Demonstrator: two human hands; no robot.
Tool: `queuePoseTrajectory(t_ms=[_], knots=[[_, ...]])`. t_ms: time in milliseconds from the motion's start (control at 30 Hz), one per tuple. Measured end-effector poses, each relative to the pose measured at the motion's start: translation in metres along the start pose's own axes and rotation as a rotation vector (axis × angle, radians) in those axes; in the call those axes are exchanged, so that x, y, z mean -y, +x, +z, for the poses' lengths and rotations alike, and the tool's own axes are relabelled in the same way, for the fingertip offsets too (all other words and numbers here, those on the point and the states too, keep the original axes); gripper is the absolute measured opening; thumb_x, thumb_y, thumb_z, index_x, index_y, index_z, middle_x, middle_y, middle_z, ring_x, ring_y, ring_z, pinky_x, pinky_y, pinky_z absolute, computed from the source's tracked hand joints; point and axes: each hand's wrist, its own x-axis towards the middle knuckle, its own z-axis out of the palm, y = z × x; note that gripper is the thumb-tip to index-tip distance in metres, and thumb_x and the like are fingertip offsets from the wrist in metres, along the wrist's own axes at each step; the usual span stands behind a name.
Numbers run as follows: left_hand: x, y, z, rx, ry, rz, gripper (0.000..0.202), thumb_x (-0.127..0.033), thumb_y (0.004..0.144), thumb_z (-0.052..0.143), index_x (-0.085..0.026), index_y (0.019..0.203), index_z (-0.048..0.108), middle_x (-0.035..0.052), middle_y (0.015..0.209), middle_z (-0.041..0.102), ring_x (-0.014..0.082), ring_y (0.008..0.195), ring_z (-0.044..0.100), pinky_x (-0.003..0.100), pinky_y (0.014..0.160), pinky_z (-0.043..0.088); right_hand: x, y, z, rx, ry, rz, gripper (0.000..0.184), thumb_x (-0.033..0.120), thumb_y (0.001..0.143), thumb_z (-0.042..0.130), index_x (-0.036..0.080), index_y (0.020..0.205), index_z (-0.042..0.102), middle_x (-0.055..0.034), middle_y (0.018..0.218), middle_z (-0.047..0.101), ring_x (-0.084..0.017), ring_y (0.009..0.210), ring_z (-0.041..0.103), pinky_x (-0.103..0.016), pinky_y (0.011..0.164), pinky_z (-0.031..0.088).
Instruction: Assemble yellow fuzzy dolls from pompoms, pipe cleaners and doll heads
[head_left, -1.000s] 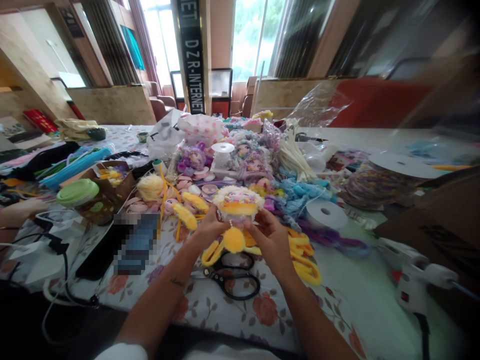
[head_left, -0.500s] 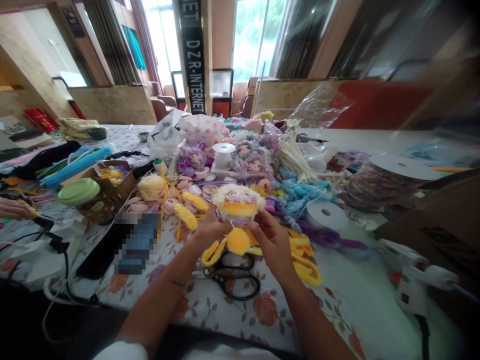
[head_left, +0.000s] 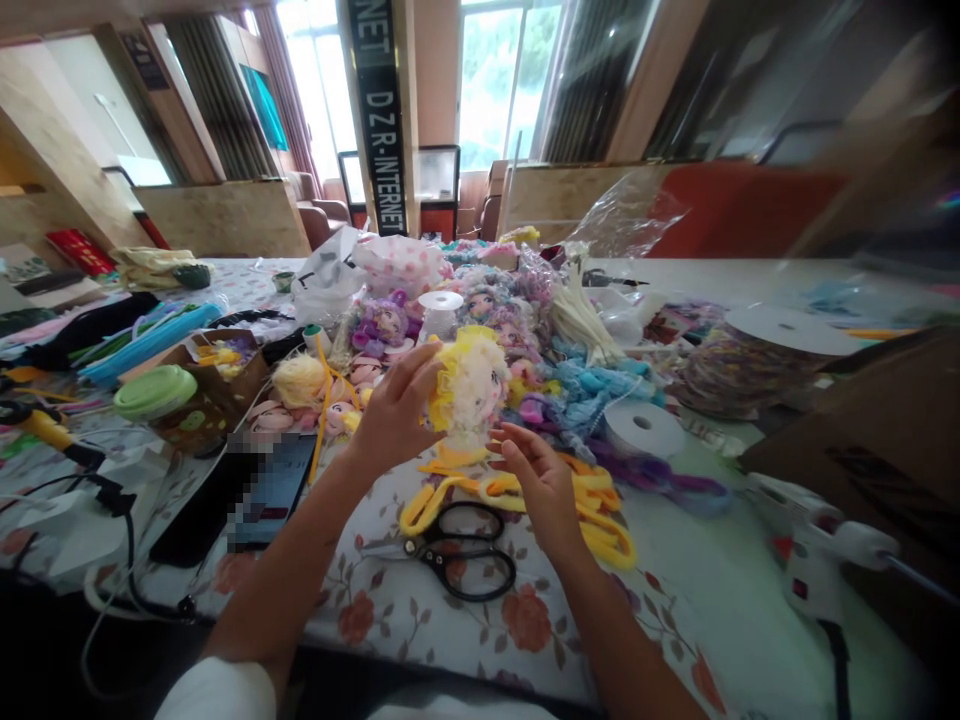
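Note:
My left hand (head_left: 394,410) is closed on a small doll (head_left: 480,385) with fluffy cream hair and a yellow ruffle, holding it up above the table. The doll's face is turned to the right. Just below and right of it is my right hand (head_left: 536,485), its fingers loosely curled and apart, the tips close to the doll's lower end; whether they touch it I cannot tell. Under the hands lie fuzzy yellow strips (head_left: 600,500) and black-handled scissors (head_left: 465,555), on a floral tablecloth (head_left: 420,630).
Behind the doll is a heap of doll heads, yarn and plastic bags (head_left: 401,262). White spools (head_left: 643,428) and a white glue gun (head_left: 810,545) are at right. A phone (head_left: 281,495), a green-lidded cup (head_left: 157,400) and cables occupy the left.
My left hand has raised the doll and turned it sideways. My right hand has loosened from it. The other person's hand at far left has gone out of view.

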Motion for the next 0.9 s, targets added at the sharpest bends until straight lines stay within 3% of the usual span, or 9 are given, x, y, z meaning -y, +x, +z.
queuePoseTrajectory(t_ms=[133,233,433,567,767,900], knots=[[0.01,0.01,-0.002,0.211,0.257,0.092,0.051,-0.026,0.08,0.06,-0.022,0.129,0.044,0.0135,0.135,0.046,0.0304,0.13,0.038,0.048,0.104,0.036,-0.003,0.0,-0.001,0.01,-0.032,0.031,0.042,0.046,0.076,0.066,0.016,0.105,0.062,-0.0108,0.098,0.069,-0.024,0.087,0.067,-0.034,0.067,0.056],[0.012,0.022,-0.001,0.289,0.4,0.097,0.054,-0.02,0.08,0.057,-0.021,0.131,0.042,0.0128,0.136,0.045,0.0316,0.128,0.038,0.048,0.1,0.04,-0.006,0.001,-0.001,0.019,-0.06,0.054,0.042,0.046,0.075,0.066,0.015,0.104,0.062,-0.0107,0.095,0.07,-0.024,0.085,0.068,-0.034,0.066,0.056],[0.008,0.048,0.001,0.349,0.596,-0.084,0.064,-0.018,0.074,0.059,-0.021,0.135,0.036,0.013,0.138,0.042,0.0306,0.124,0.041,0.039,0.089,0.048,-0.019,0.003,-0.001,0.027,-0.064,0.085,0.046,0.05,0.071,0.068,0.016,0.102,0.063,-0.009,0.087,0.071,-0.024,0.078,0.069,-0.032,0.06,0.057],[0.007,0.053,0.002,0.358,0.582,-0.226,0.068,-0.025,0.07,0.062,-0.018,0.133,0.036,0.0123,0.136,0.042,0.0303,0.121,0.044,0.039,0.086,0.05,-0.02,0.004,0.0,0.027,-0.064,0.096,0.046,0.05,0.07,0.07,0.017,0.1,0.064,-0.0083,0.084,0.071,-0.025,0.078,0.069,-0.034,0.061,0.057],[0.003,0.05,0.003,0.444,0.538,-0.267,0.07,-0.023,0.068,0.063,-0.02,0.132,0.036,0.0101,0.136,0.043,0.0296,0.118,0.047,0.036,0.079,0.052,0.006,0.028,0.0,0.12,0.074,0.031,0.052,0.041,0.068,0.075,0.022,0.113,0.057,-0.0091,0.111,0.065,-0.026,0.104,0.062,-0.042,0.089,0.051],[-0.007,0.049,0.005,0.465,0.532,-0.227,0.07,-0.023,0.067,0.065,-0.021,0.132,0.037,0.0099,0.133,0.044,0.0292,0.113,0.05,0.036,0.074,0.053,0.026,0.052,0.004,0.216,0.247,0.071,0.056,0.035,0.07,0.075,0.029,0.121,0.051,-0.0058,0.125,0.056,-0.023,0.115,0.056,-0.039,0.093,0.05]])
